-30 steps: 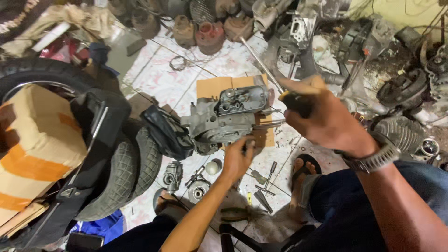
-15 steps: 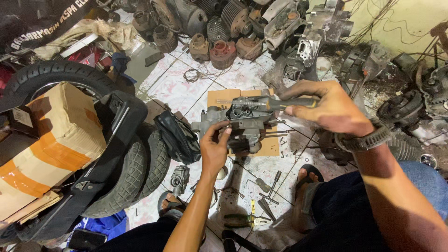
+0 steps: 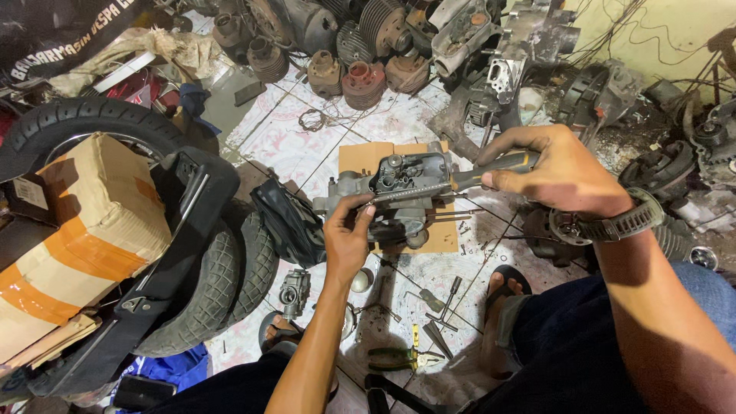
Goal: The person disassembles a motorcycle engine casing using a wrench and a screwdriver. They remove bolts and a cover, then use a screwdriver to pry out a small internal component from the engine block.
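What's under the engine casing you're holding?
Under the engine casing lies a flat cardboard sheet on the tiled floor. The cardboard's middle is hidden by the casing and the left hand.

Motorbike repair workshop, floor-level work. I see a dirty tiled floor (image 3: 291, 138) crowded with engine cylinders (image 3: 360, 80) and finned engine blocks (image 3: 383, 27) along the far side, more greasy cases and clutch parts (image 3: 667, 172) by the yellow wall (image 3: 659, 31). Stacked tyres (image 3: 222, 284) on my left beside a taped cardboard box (image 3: 69, 238). Loose hand tools (image 3: 429, 314) and pliers (image 3: 395, 356) lie on the tiles, plus a cardboard sheet (image 3: 360, 157) used as a work mat.
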